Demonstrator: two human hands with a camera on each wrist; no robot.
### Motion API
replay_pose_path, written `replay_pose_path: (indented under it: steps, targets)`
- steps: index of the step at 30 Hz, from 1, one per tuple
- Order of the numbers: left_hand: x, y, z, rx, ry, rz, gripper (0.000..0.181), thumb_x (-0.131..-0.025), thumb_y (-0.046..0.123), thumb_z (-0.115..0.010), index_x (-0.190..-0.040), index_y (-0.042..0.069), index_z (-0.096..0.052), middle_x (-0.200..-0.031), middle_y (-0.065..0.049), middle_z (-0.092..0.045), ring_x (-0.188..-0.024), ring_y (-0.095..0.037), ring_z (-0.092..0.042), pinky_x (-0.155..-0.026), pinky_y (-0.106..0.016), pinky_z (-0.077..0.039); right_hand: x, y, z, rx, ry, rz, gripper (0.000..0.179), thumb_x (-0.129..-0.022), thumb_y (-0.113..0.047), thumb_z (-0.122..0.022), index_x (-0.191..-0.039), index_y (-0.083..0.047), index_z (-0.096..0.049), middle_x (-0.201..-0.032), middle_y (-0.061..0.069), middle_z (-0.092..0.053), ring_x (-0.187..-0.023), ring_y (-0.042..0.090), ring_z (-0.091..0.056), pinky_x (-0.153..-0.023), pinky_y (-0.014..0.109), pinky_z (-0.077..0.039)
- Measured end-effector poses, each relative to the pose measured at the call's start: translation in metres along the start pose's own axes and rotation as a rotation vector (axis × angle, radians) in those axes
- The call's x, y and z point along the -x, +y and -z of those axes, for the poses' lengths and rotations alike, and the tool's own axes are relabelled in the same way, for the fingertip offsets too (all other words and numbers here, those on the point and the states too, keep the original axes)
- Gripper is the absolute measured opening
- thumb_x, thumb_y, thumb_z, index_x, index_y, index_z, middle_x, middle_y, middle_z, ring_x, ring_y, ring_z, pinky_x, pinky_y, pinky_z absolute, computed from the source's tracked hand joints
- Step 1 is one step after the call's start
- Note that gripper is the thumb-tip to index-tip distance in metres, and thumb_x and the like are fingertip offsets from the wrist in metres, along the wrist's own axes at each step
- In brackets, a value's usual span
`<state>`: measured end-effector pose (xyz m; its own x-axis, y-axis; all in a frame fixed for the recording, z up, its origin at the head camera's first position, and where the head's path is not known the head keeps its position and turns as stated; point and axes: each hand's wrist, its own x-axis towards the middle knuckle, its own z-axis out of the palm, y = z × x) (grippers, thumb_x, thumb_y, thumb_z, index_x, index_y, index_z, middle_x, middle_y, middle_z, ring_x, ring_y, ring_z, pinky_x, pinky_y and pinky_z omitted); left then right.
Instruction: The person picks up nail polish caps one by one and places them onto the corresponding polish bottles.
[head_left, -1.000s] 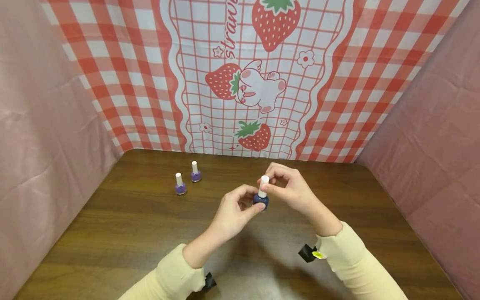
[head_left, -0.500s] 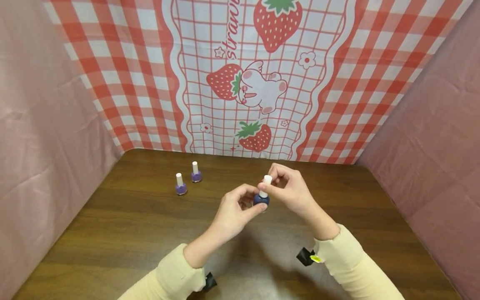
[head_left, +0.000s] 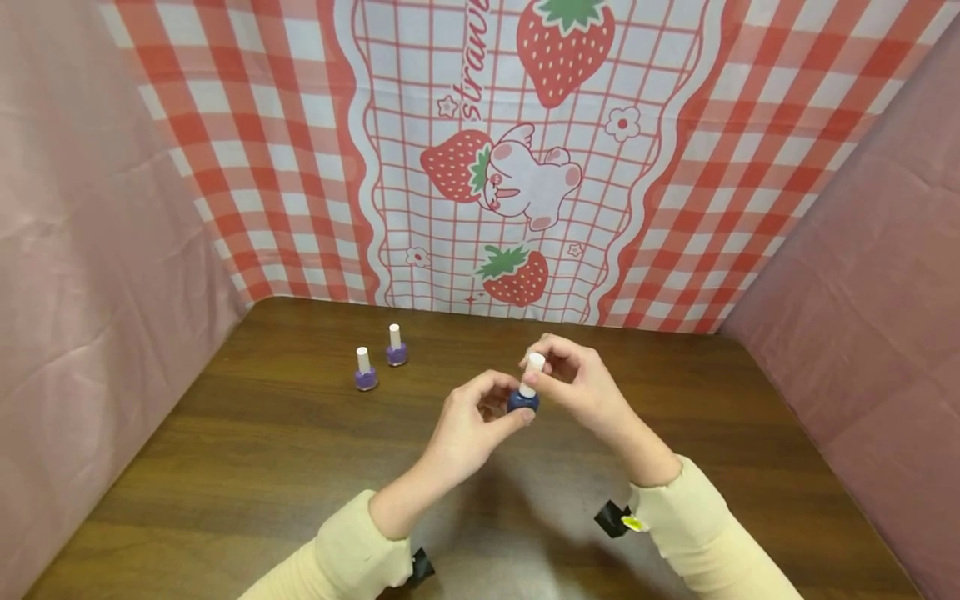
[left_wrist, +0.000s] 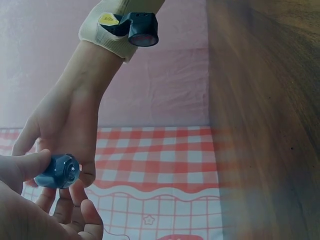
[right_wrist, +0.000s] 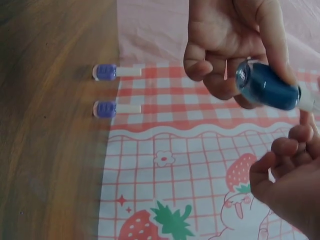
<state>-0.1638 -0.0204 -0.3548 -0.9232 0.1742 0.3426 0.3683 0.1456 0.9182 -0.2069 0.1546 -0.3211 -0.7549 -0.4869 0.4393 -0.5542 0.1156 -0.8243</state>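
Observation:
A dark blue nail polish bottle (head_left: 522, 401) with a white cap (head_left: 533, 375) is held above the table, tilted slightly. My left hand (head_left: 472, 423) pinches its glass body between thumb and fingers. With thumb and fingertips, my right hand (head_left: 585, 383) grips the white cap. The left wrist view shows the base of the blue bottle (left_wrist: 59, 171), with the cap hidden behind it. In the right wrist view the glass body (right_wrist: 267, 85) lies under the left thumb, and the cap runs off at the right edge.
Two purple nail polish bottles with white caps, a nearer one (head_left: 365, 378) and a farther one (head_left: 397, 353), stand upright at the left on the brown wooden table (head_left: 247, 467). A strawberry-print cloth (head_left: 525, 275) hangs behind, and pink cloth (head_left: 97, 250) flanks both sides.
The hands keep hold of the bottle and its cap. The right fingers shift slightly on the cap. The whole head view drifts a little; the purple bottles stay put.

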Motion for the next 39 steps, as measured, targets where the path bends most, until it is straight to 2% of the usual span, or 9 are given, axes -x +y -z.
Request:
replay_pose_path:
  steps: [4,7,12,18,23,28,34,39]
  targets:
    - [-0.002,-0.002,-0.001,0.043,-0.013,0.001,0.023,-0.082,0.015,-0.074,-0.102,0.008,-0.066,-0.090,-0.005,-0.068,-0.080,-0.012,-0.062,-0.067,-0.025,-0.052,0.002,0.001,0.007,-0.026,-0.096,0.035,0.021,-0.097,-0.011,-0.051,-0.112,-0.004,-0.064,-0.100,0.006,-0.061,-0.092,0.017,-0.056,-0.079,0.029,-0.048]
    - [-0.002,-0.003,-0.001,0.058,-0.042,-0.001,0.023,-0.083,0.014,-0.072,-0.104,0.007,-0.065,-0.089,-0.006,-0.069,-0.079,-0.012,-0.062,-0.067,-0.025,-0.052,0.001,0.002,0.012,-0.033,-0.163,0.065,0.027,-0.100,-0.013,-0.045,-0.119,-0.004,-0.062,-0.105,0.009,-0.060,-0.098,0.021,-0.054,-0.084,0.032,-0.046]
    - [-0.001,-0.001,0.001,0.051,-0.104,-0.015,0.025,-0.085,0.012,-0.069,-0.108,0.004,-0.065,-0.091,-0.010,-0.069,-0.080,-0.015,-0.062,-0.068,-0.026,-0.052,-0.002,0.004,0.017,-0.086,-0.255,0.092,0.030,-0.100,-0.015,-0.044,-0.121,0.002,-0.059,-0.099,0.014,-0.057,-0.093,0.020,-0.052,-0.083,0.032,-0.044]
    - [-0.002,0.001,0.001,0.016,-0.158,-0.016,0.028,-0.088,0.010,-0.066,-0.114,0.001,-0.063,-0.094,-0.012,-0.069,-0.079,-0.016,-0.061,-0.069,-0.029,-0.052,-0.003,0.007,0.019,-0.162,-0.305,0.153,0.030,-0.099,-0.012,-0.045,-0.115,0.008,-0.060,-0.094,0.011,-0.056,-0.090,0.018,-0.052,-0.080,0.032,-0.045]
    - [-0.001,0.002,0.000,0.012,-0.174,-0.018,0.030,-0.088,0.008,-0.065,-0.117,0.000,-0.062,-0.096,-0.013,-0.069,-0.082,-0.017,-0.062,-0.069,-0.028,-0.052,-0.001,0.008,0.019,-0.197,-0.312,0.145,0.026,-0.100,-0.011,-0.044,-0.109,0.006,-0.061,-0.096,0.012,-0.057,-0.092,0.020,-0.054,-0.082,0.033,-0.046]
    - [-0.001,0.000,0.001,0.018,-0.171,-0.020,0.029,-0.089,0.007,-0.064,-0.116,-0.001,-0.062,-0.098,-0.013,-0.069,-0.086,-0.020,-0.064,-0.071,-0.025,-0.052,-0.001,0.010,0.019,-0.160,-0.308,0.142,0.022,-0.099,-0.009,-0.044,-0.104,0.002,-0.062,-0.094,0.011,-0.057,-0.090,0.021,-0.054,-0.080,0.033,-0.047]
    - [-0.002,0.000,0.001,0.015,-0.155,-0.018,0.027,-0.087,0.007,-0.067,-0.112,0.000,-0.063,-0.096,-0.013,-0.069,-0.085,-0.019,-0.063,-0.071,-0.024,-0.052,-0.002,0.007,0.018,-0.054,-0.233,0.120,0.016,-0.096,-0.007,-0.052,-0.101,-0.003,-0.067,-0.090,0.009,-0.060,-0.086,0.020,-0.054,-0.074,0.031,-0.048]
    - [-0.003,0.000,0.001,-0.003,-0.136,-0.015,0.025,-0.085,0.011,-0.069,-0.108,0.004,-0.064,-0.094,-0.010,-0.069,-0.081,-0.016,-0.063,-0.068,-0.025,-0.051,0.000,0.004,0.018,-0.020,-0.158,0.081,0.012,-0.091,-0.007,-0.060,-0.097,0.000,-0.070,-0.086,0.007,-0.062,-0.081,0.018,-0.055,-0.067,0.028,-0.047]
